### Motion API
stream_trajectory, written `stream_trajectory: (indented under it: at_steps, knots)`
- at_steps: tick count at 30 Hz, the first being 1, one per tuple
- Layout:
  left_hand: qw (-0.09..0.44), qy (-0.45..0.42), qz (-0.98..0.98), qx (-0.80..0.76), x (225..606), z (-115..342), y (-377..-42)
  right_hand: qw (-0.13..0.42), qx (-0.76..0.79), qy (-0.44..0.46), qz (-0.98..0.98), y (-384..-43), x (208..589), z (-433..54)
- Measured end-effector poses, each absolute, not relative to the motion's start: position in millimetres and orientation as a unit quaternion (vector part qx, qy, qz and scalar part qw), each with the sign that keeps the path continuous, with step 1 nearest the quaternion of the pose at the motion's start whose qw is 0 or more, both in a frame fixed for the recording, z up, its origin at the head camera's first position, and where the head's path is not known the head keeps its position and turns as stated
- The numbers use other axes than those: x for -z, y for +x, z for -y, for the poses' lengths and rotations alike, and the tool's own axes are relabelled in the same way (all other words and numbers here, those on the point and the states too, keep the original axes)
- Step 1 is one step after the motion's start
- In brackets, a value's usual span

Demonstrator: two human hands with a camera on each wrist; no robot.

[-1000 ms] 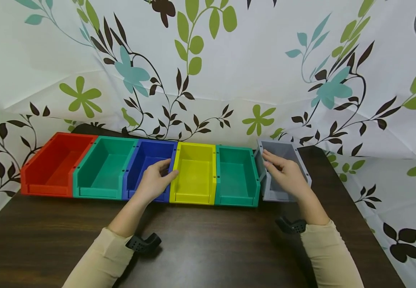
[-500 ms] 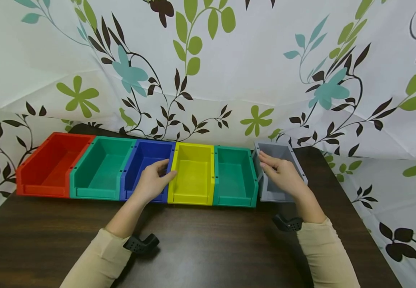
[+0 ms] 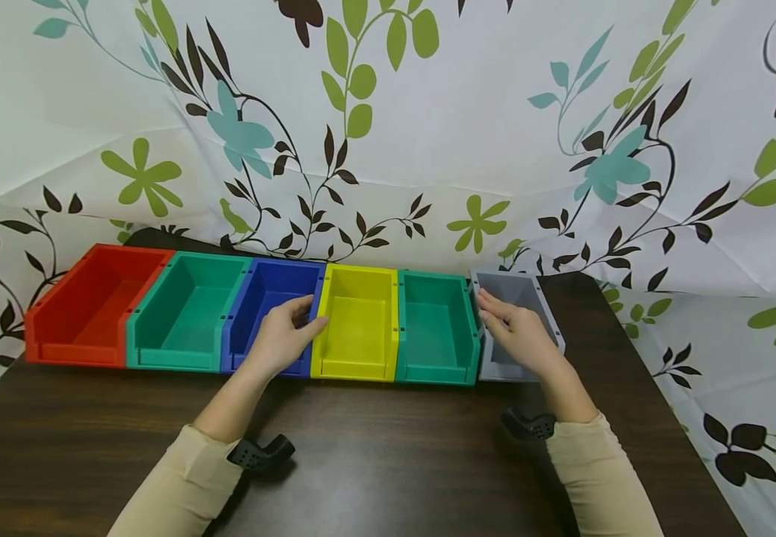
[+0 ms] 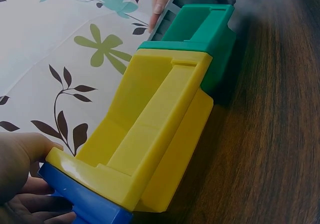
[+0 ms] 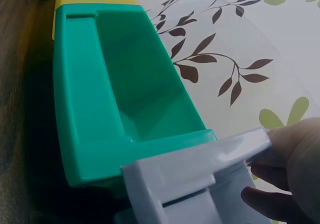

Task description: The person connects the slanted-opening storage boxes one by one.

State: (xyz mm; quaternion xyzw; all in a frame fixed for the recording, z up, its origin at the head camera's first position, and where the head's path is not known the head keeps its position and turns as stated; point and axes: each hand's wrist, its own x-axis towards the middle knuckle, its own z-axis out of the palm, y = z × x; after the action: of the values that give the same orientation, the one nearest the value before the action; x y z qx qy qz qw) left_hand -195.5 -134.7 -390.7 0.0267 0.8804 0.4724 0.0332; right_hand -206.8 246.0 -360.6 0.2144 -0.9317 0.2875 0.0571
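Several plastic storage bins stand side by side in a row. My left hand (image 3: 283, 335) reaches into the blue bin (image 3: 274, 282) and pinches the adjoining walls of that bin and the yellow bin (image 3: 357, 321); the left wrist view has its thumb at the yellow rim, fingers on the blue side. At the row's right end my right hand (image 3: 518, 334) grips the left wall of the grey bin (image 3: 509, 280), fingers inside it. In the right wrist view the grey rim (image 5: 195, 169) meets the edge of the right green bin (image 5: 82, 94).
A red bin (image 3: 95, 306) and another green bin (image 3: 189, 306) continue the row leftward. Everything stands on a dark wooden table (image 3: 388, 462). Behind the row hangs a white sheet (image 3: 495, 149) with a leaf pattern.
The grey bin has shifted left and straightened, closing its gap to the right green bin, with my right hand moving along. My left hand keeps its place on the blue and yellow walls.
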Motion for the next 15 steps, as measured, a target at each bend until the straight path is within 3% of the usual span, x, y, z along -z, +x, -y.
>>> stream_trajectory:
  at_steps: [15]
  knots:
    - [0.042,0.027,-0.881,-0.47,389.5,135.2,-196.2,0.038,-0.284,0.199,0.937,-205.3,368.3,-243.2]
